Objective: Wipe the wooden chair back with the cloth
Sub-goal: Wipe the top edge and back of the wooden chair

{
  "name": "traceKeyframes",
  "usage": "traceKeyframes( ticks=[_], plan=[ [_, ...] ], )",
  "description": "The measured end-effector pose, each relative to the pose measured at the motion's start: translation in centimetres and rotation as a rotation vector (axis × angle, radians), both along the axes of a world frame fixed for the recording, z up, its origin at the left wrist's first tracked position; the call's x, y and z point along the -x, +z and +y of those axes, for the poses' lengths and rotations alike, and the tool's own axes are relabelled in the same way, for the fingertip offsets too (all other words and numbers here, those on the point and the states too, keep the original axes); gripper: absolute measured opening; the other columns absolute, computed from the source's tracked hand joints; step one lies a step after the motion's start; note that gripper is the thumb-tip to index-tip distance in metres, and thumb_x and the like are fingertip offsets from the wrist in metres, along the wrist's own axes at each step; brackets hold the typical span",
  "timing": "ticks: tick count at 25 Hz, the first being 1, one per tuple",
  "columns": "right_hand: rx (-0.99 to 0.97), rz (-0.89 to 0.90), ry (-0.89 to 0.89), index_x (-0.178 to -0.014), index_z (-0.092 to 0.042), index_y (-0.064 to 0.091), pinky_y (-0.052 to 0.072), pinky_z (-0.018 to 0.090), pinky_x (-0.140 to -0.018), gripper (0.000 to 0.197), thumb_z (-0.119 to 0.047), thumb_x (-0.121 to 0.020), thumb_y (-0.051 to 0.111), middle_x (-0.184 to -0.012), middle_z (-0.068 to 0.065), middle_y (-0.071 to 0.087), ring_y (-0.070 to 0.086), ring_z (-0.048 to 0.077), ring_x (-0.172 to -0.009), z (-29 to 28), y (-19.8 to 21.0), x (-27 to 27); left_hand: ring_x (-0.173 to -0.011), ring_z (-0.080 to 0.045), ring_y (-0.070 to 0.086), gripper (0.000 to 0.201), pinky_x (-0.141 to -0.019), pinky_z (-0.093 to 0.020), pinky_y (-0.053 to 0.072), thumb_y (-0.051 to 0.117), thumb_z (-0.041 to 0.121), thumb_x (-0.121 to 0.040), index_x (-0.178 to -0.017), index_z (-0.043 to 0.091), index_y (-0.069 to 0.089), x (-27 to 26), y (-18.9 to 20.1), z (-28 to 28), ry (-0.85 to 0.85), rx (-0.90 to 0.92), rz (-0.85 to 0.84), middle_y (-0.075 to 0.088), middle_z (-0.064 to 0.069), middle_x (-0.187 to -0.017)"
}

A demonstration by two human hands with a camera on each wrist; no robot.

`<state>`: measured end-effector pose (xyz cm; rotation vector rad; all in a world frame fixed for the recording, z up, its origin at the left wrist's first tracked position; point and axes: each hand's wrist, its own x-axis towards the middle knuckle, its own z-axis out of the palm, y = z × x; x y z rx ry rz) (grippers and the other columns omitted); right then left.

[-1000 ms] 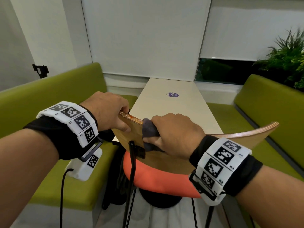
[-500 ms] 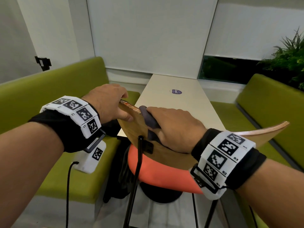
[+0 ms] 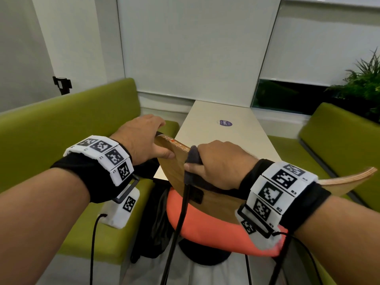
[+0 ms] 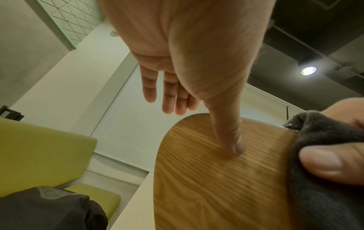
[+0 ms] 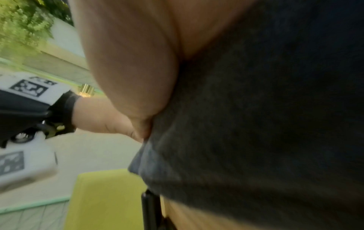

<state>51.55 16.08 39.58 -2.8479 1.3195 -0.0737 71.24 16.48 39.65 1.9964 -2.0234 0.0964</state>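
The curved wooden chair back [image 3: 176, 169] spans the middle of the head view, and its grain fills the left wrist view [image 4: 206, 179]. My left hand [image 3: 148, 138] grips its left top corner, thumb [image 4: 232, 140] pressed on the near face. My right hand [image 3: 218, 163] holds a dark grey cloth [image 3: 192, 159] folded over the top edge, a little right of the left thumb. The right thumb pins the cloth [image 4: 325, 179] against the wood. In the right wrist view the cloth [image 5: 256, 124] covers nearly everything, so the fingers are hidden.
An orange seat cushion [image 3: 205, 221] and a black metal frame bar [image 3: 181, 212] lie below the chair back. A beige table [image 3: 226, 136] stands just beyond it, between green benches left [image 3: 82, 112] and right [image 3: 339, 136]. A black bag [image 3: 156, 223] hangs at the left.
My right hand has carried the cloth up from the near face onto the top edge, closer to the left thumb. The left hand has kept its hold on the corner.
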Motion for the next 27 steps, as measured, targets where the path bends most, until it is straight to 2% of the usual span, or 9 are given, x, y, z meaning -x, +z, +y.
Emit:
traceKeyframes(
  ticks=[3, 7, 9, 11, 14, 18, 21, 23, 27],
  plan=[
    [0.057, -0.074, -0.054, -0.074, -0.030, 0.041, 0.038, 0.034, -0.054, 0.031, -0.051, -0.096, 0.042, -0.067, -0.010, 0.047, 0.051, 0.020, -0.061, 0.5, -1.0, -0.3, -0.122, -0.022, 0.049, 0.090, -0.102, -0.035, 0.039, 0.076, 0.057, -0.065, -0.137, 0.014, 0.043, -0.3, 0.0, 0.1, 0.012, -0.009, -0.023, 0.052, -0.003, -0.133],
    [0.153, -0.178, 0.070, -0.100, -0.027, 0.048, 0.053, 0.043, -0.067, 0.005, -0.030, -0.097, 0.045, -0.095, -0.007, 0.065, 0.062, 0.023, -0.075, 0.6, -2.6, 0.7, -0.119, -0.023, 0.050, 0.089, -0.099, -0.037, 0.042, 0.077, 0.056, -0.065, -0.136, 0.015, 0.043, -0.6, -0.4, -0.1, 0.034, -0.029, -0.051, 0.052, -0.003, -0.132],
    [0.128, -0.231, 0.106, -0.098, -0.028, 0.051, 0.053, 0.043, -0.070, 0.008, -0.021, -0.094, 0.047, -0.096, -0.010, 0.068, 0.063, 0.020, -0.079, 0.4, -2.6, 1.1, -0.120, -0.022, 0.049, 0.086, -0.098, -0.037, 0.043, 0.076, 0.055, -0.066, -0.137, 0.017, 0.042, -0.9, -0.5, 0.1, 0.052, -0.042, -0.055, 0.051, -0.001, -0.133],
    [0.075, -0.288, 0.100, -0.093, -0.028, 0.054, 0.053, 0.042, -0.072, 0.006, -0.028, -0.093, 0.048, -0.089, -0.010, 0.070, 0.064, 0.019, -0.078, 0.0, -2.5, 1.2, -0.122, -0.023, 0.048, 0.077, -0.100, -0.038, 0.043, 0.074, 0.047, -0.073, -0.137, 0.017, 0.042, -1.3, -0.3, 0.4, 0.065, -0.040, -0.058, 0.050, -0.001, -0.135],
    [0.036, -0.270, 0.078, -0.100, -0.025, 0.055, 0.053, 0.041, -0.075, 0.023, -0.043, -0.086, 0.059, -0.091, -0.004, 0.069, 0.064, 0.022, -0.082, -0.2, -1.5, 1.0, -0.117, -0.024, 0.051, 0.046, -0.099, -0.040, 0.044, 0.060, 0.027, -0.085, -0.129, 0.016, 0.049, -1.1, 0.4, 1.1, 0.036, 0.075, -0.050, 0.054, -0.004, -0.130],
    [-0.085, -0.179, 0.078, -0.121, -0.022, 0.045, 0.050, 0.040, -0.082, 0.075, -0.062, -0.064, 0.071, -0.103, -0.003, 0.066, 0.061, 0.022, -0.093, 0.4, 0.3, 3.4, -0.096, -0.022, 0.059, 0.023, -0.089, -0.037, 0.047, 0.047, 0.020, -0.090, -0.103, 0.015, 0.065, 1.6, 0.5, 2.4, -0.081, 0.330, 0.113, 0.066, -0.003, -0.102],
    [-0.041, 0.043, -0.004, -0.101, -0.031, 0.048, 0.047, 0.034, -0.066, 0.055, -0.072, -0.066, 0.062, -0.090, -0.007, 0.062, 0.058, 0.016, -0.079, 0.6, 0.0, 6.4, -0.090, -0.019, 0.060, 0.027, -0.084, -0.038, 0.048, 0.043, 0.029, -0.088, -0.089, 0.018, 0.068, 5.5, -0.2, 3.5, -0.236, 0.391, 0.195, 0.067, 0.002, -0.092],
    [0.028, 0.076, -0.052, -0.088, -0.032, 0.048, 0.044, 0.033, -0.059, 0.042, -0.070, -0.073, 0.058, -0.082, -0.007, 0.060, 0.056, 0.016, -0.072, 0.7, -0.3, 7.4, -0.089, -0.018, 0.059, 0.031, -0.082, -0.039, 0.048, 0.039, 0.035, -0.088, -0.088, 0.019, 0.066, 8.2, -1.4, 3.8, -0.327, 0.373, 0.164, 0.066, 0.004, -0.091],
    [0.108, 0.058, -0.110, -0.067, -0.029, 0.038, 0.038, 0.031, -0.053, 0.039, -0.065, -0.080, 0.049, -0.067, -0.010, 0.050, 0.049, 0.015, -0.060, 1.3, -0.4, 7.9, -0.090, -0.028, 0.059, 0.046, -0.090, -0.043, 0.042, 0.038, 0.042, -0.088, -0.105, 0.009, 0.065, 11.6, -5.2, 3.4, -0.432, 0.405, -0.137, 0.066, -0.007, -0.095]
  ],
)
